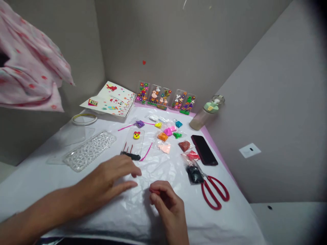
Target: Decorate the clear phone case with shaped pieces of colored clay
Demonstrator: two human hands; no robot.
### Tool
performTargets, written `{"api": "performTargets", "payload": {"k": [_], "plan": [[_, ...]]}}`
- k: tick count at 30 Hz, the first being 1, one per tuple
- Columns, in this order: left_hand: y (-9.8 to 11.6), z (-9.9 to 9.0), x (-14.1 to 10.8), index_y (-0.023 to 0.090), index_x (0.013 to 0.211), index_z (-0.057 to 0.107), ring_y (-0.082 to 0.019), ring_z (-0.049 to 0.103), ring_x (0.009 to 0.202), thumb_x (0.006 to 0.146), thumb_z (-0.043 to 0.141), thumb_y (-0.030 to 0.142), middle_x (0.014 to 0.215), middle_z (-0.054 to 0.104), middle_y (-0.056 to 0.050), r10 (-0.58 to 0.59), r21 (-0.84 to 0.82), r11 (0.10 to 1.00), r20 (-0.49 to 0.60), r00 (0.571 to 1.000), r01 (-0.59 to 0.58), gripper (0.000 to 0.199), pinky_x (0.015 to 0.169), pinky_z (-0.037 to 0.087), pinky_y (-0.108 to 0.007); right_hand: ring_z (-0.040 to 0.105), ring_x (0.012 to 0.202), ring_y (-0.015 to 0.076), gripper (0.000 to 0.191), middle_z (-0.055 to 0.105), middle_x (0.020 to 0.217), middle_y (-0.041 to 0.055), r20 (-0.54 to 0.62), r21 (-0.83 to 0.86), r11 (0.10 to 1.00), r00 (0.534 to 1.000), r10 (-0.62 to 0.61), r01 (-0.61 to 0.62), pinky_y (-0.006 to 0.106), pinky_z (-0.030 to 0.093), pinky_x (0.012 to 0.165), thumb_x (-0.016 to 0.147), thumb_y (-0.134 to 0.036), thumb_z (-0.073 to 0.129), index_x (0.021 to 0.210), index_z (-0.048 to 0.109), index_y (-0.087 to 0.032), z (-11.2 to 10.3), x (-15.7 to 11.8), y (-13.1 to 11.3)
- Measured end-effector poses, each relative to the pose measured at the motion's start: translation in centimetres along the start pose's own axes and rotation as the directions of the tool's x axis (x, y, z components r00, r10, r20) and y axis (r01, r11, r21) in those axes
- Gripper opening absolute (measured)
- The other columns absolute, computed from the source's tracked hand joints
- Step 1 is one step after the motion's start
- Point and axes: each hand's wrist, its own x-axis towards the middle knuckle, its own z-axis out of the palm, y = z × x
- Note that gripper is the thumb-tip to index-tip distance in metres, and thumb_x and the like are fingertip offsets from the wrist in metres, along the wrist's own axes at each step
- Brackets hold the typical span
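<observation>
Between the thumb and fingers of my right hand (pixel 170 204) is a small piece of red clay (pixel 154 191), mostly covered by the fingertips. My left hand (pixel 116 175) hovers to its left, thumb and fingers apart and holding nothing. Just beyond the left fingers lies a clear phone case (pixel 135 144). It carries a yellow clay face with a red top (pixel 137 135), thin brown clay strips (pixel 127 147) and a black clay band (pixel 131 156) along its near end. A pink plastic stick (pixel 146 152) rests beside the case.
Several bags of coloured clay, such as orange (pixel 162 136) and black (pixel 195 174), lie centre and right, near red-handled scissors (pixel 216 192) and a phone (pixel 204 150). A bottle (pixel 204 115) and decorated cases (pixel 154 95) stand behind. A textured clear tray (pixel 89 150) lies left.
</observation>
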Motion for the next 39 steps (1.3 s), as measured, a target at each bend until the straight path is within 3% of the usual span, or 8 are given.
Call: {"api": "performTargets", "payload": {"k": [6, 13, 23, 27, 29, 31, 34, 39], "plan": [[3.5, 3.5, -4.3, 0.035, 0.128, 0.059, -0.022, 0.066, 0.117, 0.104, 0.057, 0.031, 0.117, 0.076, 0.001, -0.072, -0.052, 0.996, -0.104, 0.992, 0.066, 0.024, 0.099, 0.055, -0.033, 0.068, 0.062, 0.0161, 0.023, 0.075, 0.073, 0.0036, 0.125, 0.279, 0.936, 0.974, 0.188, -0.216, 0.026, 0.056, 0.06, 0.085, -0.04, 0.081, 0.09, 0.075, -0.018, 2.9, -1.6, -0.8], [4.1, 3.8, -4.8, 0.029, 0.11, 0.06, -0.017, 0.068, 0.094, 0.106, 0.05, 0.022, 0.1, 0.073, 0.003, -0.046, -0.082, 0.996, -0.128, 0.991, 0.036, 0.013, 0.125, 0.03, -0.043, 0.065, 0.063, 0.0144, 0.022, 0.075, 0.074, 0.0022, 0.16, 0.305, 0.91, 0.957, 0.241, -0.28, 0.025, 0.054, 0.062, 0.083, -0.038, 0.081, 0.089, 0.073, -0.019, 3.9, -2.0, -1.5], [5.1, 3.9, -5.4, 0.025, 0.093, 0.056, -0.015, 0.062, 0.078, 0.099, 0.052, 0.017, 0.082, 0.061, 0.006, -0.06, 0.028, 0.998, -0.134, 0.989, 0.065, 0.011, 0.124, 0.031, -0.042, 0.058, 0.064, 0.0134, 0.017, 0.068, 0.071, -0.0008, 0.207, 0.277, 0.908, 0.942, 0.263, -0.315, 0.025, 0.046, 0.064, 0.081, -0.033, 0.078, 0.08, 0.068, -0.019, 5.2, -2.3, -1.5], [3.2, 2.9, -5.8, 0.023, 0.089, 0.056, -0.015, 0.063, 0.077, 0.1, 0.051, 0.018, 0.08, 0.062, 0.005, -0.089, 0.141, 0.983, -0.167, 0.982, 0.114, 0.013, 0.122, 0.034, -0.045, 0.055, 0.067, 0.0131, 0.014, 0.063, 0.068, -0.0022, 0.348, 0.16, 0.939, 0.907, 0.236, -0.306, 0.025, 0.042, 0.065, 0.084, -0.029, 0.075, 0.076, 0.069, -0.019, 4.6, -2.7, -3.0], [1.0, 2.4, -6.3, 0.021, 0.095, 0.062, -0.019, 0.067, 0.088, 0.104, 0.05, 0.026, 0.088, 0.069, 0.001, -0.112, 0.23, 0.957, -0.277, 0.954, 0.179, 0.015, 0.12, 0.035, -0.048, 0.055, 0.068, 0.0134, 0.014, 0.062, 0.069, -0.0021, 0.427, 0.108, 0.951, 0.877, 0.22, -0.291, 0.025, 0.042, 0.067, 0.084, -0.026, 0.074, 0.074, 0.069, -0.019, 4.0, -2.8, -3.5], [-1.3, 2.1, -7.0, 0.023, 0.1, 0.069, -0.022, 0.069, 0.092, 0.106, 0.052, 0.033, 0.094, 0.074, -0.001, -0.119, 0.28, 0.938, -0.292, 0.949, 0.204, 0.021, 0.115, 0.039, -0.049, 0.055, 0.069, 0.0139, 0.013, 0.062, 0.07, -0.002, 0.379, 0.064, 0.967, 0.903, 0.203, -0.245, 0.026, 0.042, 0.067, 0.085, -0.025, 0.072, 0.073, 0.068, -0.02, 3.1, -2.6, -3.2], [-3.7, 2.4, -8.8, 0.025, 0.103, 0.075, -0.022, 0.072, 0.091, 0.108, 0.051, 0.036, 0.095, 0.077, -0.001, -0.111, 0.341, 0.918, -0.264, 0.958, 0.201, 0.026, 0.114, 0.041, -0.049, 0.055, 0.069, 0.0146, 0.013, 0.061, 0.071, -0.002, 0.152, -0.028, 0.987, 0.975, 0.162, -0.159, 0.026, 0.042, 0.065, 0.089, -0.027, 0.067, 0.077, 0.066, -0.021, 1.8, -2.2, -1.5], [-3.4, 4.1, -12.6, 0.022, 0.136, 0.065, -0.025, 0.069, 0.115, 0.108, 0.049, 0.027, 0.121, 0.076, -0.007, -0.032, 0.479, 0.866, -0.235, 0.971, 0.145, 0.032, 0.121, 0.035, -0.049, 0.058, 0.071, 0.0153, 0.015, 0.063, 0.076, -0.0005, 0.004, -0.189, 0.982, 1.0, 0.026, -0.025, 0.025, 0.044, 0.064, 0.094, -0.029, 0.064, 0.081, 0.065, -0.021, 0.5, -1.8, 1.4]]}}
